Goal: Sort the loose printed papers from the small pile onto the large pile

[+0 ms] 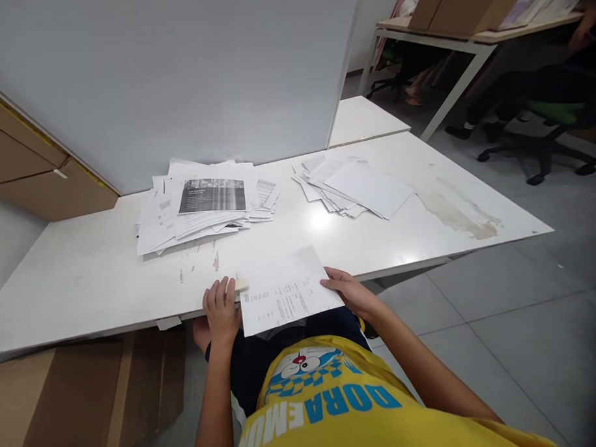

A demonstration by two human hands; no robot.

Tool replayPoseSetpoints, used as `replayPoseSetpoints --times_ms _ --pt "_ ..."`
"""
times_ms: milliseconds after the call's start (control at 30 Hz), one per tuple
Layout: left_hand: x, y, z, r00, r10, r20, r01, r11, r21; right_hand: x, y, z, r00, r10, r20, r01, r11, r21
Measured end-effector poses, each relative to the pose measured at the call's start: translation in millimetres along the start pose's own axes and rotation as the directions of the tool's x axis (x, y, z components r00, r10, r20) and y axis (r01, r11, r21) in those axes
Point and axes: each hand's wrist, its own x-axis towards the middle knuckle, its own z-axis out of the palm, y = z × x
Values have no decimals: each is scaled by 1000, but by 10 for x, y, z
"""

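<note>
Near a cardboard box [83, 394], left fingers [222, 291] clasp a pale object [242, 285], right fingers [337, 274] paper [285, 286].

The sheet [280, 279] is thin white paper, smooth and matt, with grey print; the left pile [154, 222] and the right pile [369, 185] are paper too, and the dark printed page [212, 197] has a smooth surface; the table [104, 276] is white, smooth and glossy enough to throw back a bright glare, with a dull, patchy stain [458, 208] marring its finish; the upright panel [190, 77] looks smooth and satin-matt; the lower box [79, 394] is matt brown cardboard; the shirt [407, 418] is soft yellow cloth; the floor [507, 346] is smooth grey tile with a faint sheen.
</note>
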Motion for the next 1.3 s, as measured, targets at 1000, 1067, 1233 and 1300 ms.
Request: replayPoseSetpoints --times_ms 1000,1067,1233,1300 --pt "-25 -42 -18 998 20 59 -25 997 76 39 -570 -288 977 -166 -137 123 953 -278" --pt "0 17 -64 995 42 92 -51 993 106 90 -754 -370 920 -292 -263 228 941 -250" --pt "41 149 -179 989 60 138 -87 977 197 695 -1026 -47 849 -493 -191 483 870 -98" --pt "42 188 -204 989 59 132 -89 968 236 1119 -1087 299 852 -503 -147 507 862 -15"
